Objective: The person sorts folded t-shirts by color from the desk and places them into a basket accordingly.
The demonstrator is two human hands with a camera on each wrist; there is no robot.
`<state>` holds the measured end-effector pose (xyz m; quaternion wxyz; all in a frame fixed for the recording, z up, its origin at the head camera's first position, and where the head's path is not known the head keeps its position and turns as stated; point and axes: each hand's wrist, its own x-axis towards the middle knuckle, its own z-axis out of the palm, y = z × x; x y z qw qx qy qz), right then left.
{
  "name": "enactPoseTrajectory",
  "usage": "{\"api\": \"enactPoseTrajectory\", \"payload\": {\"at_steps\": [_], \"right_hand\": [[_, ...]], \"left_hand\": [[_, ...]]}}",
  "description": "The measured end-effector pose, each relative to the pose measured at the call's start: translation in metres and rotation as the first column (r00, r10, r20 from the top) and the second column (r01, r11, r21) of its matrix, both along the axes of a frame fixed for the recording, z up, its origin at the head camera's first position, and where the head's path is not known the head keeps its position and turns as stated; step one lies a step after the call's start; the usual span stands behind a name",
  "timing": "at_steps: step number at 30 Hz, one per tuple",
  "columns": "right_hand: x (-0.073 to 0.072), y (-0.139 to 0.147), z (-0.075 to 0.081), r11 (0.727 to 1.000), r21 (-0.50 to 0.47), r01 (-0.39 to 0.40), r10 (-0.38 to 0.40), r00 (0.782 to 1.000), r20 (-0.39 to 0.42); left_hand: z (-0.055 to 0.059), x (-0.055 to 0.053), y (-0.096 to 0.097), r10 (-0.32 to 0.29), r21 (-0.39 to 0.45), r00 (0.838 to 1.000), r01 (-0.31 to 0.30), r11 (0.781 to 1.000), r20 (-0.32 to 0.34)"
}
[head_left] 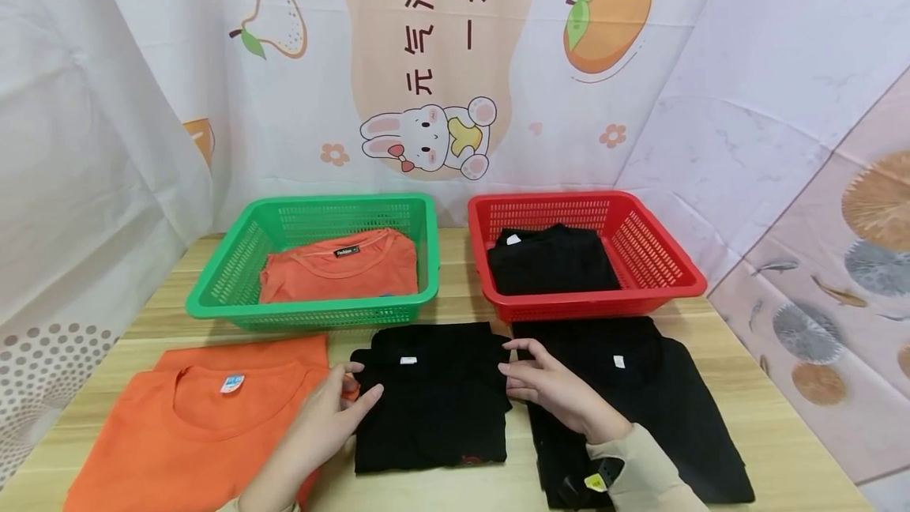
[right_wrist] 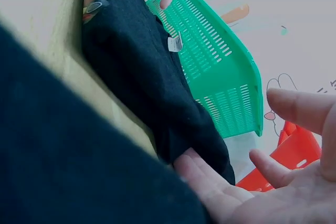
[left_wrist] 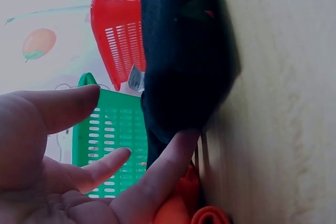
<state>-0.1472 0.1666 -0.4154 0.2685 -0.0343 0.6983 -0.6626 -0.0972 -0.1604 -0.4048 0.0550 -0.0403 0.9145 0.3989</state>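
The small black shirt is laid folded in the lower middle of the head view. Its left edge is touched by the left hand, its right edge by the right hand; fingers are spread, nothing is pinched. It is probably light, soft and floppy. It should be held under both sides, so no folds are lost.
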Motion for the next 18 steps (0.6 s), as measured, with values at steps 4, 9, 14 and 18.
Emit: {"api": "enactPoseTrajectory", "payload": {"at_steps": [4,9,14,18], "right_hand": [[0.000,-0.001,0.000,1.000,0.011,-0.016,0.016,1.000,-0.009],[0.002,-0.003,-0.001,0.999,0.022,-0.027,0.027,1.000,-0.015],[0.002,-0.005,-0.002,1.000,0.010,-0.028,0.028,1.000,-0.005],[0.003,-0.007,-0.004,1.000,0.003,-0.021,0.021,1.000,-0.002]], "left_hand": [[-0.001,-0.002,0.000,-0.007,-0.046,1.000,0.008,0.999,0.023],[-0.003,-0.006,0.003,-0.019,-0.025,0.999,0.020,0.999,0.050],[-0.008,-0.012,0.005,-0.026,0.110,0.998,0.020,0.994,0.059],[-0.012,-0.016,0.003,-0.044,0.189,0.997,0.031,0.982,0.064]]}}
